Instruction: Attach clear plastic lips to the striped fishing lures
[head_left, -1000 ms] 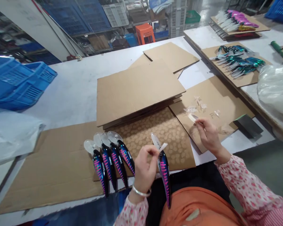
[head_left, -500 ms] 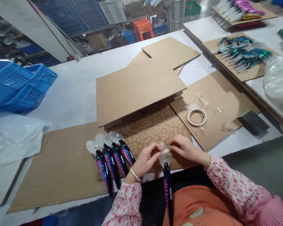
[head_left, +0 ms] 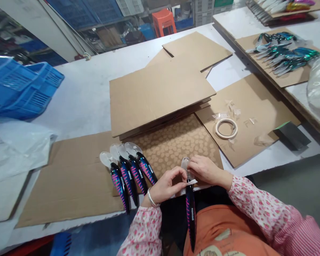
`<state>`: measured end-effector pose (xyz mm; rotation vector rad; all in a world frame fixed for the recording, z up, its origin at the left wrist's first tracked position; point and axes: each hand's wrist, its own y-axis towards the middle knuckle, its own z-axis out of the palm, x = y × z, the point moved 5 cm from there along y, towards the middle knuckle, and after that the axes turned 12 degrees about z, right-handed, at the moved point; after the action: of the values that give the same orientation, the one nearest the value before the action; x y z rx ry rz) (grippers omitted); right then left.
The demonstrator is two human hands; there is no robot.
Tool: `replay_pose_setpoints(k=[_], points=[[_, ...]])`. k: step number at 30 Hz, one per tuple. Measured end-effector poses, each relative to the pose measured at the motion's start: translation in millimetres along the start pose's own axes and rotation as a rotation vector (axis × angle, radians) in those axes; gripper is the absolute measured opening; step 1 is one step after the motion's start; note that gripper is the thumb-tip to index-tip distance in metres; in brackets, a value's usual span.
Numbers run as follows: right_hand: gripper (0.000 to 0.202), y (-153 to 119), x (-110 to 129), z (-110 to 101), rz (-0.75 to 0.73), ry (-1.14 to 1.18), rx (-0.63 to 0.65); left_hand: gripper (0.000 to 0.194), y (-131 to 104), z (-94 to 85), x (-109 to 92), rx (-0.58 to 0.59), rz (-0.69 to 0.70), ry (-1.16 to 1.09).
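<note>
A dark fishing lure (head_left: 191,217) with pink stripes and a clear diving lip points toward me, its tail over my lap at the table edge. My left hand (head_left: 168,185) pinches a small strip of white tape (head_left: 192,182) across the lure where lip and body meet. My right hand (head_left: 206,171) has its fingers closed at the clear lip, partly hiding it. To the left, several matching lures (head_left: 125,177) lie side by side, lips pointing away from me.
A roll of tape (head_left: 226,128) and clear scraps (head_left: 233,109) lie on cardboard at right, near a dark block (head_left: 292,136). Stacked cardboard sheets (head_left: 160,96) stand ahead. Blue crates (head_left: 24,89) are at left. Green lures (head_left: 288,57) lie on the right-hand table.
My right hand has moved left and closed at the lure's lip. My left hand has brought the white tape strip lower, toward the body. The whole view has shifted slightly.
</note>
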<state>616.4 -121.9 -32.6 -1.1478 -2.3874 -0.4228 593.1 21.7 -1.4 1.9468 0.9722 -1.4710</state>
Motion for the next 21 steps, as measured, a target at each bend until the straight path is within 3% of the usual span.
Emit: replay_pose_setpoints(k=[4,11,17,21], points=[[0.012,2.7,-4.8,1.1,0.085,0.044,0.073,0.002,4.4,-0.1,-2.7,-0.079,0.061,0.272],[0.018,9.3,-5.7,-6.1,0.182,0.12,0.168,0.011,11.4,4.4,0.3,-0.192,0.06,0.609],[0.014,2.9,-2.3,-7.6,0.188,0.161,0.163,0.012,11.2,7.8,-2.4,-0.222,0.055,0.707],[0.006,-2.8,-2.7,1.1,0.242,0.143,0.069,0.013,7.7,10.1,-3.1,-0.268,0.043,0.756]])
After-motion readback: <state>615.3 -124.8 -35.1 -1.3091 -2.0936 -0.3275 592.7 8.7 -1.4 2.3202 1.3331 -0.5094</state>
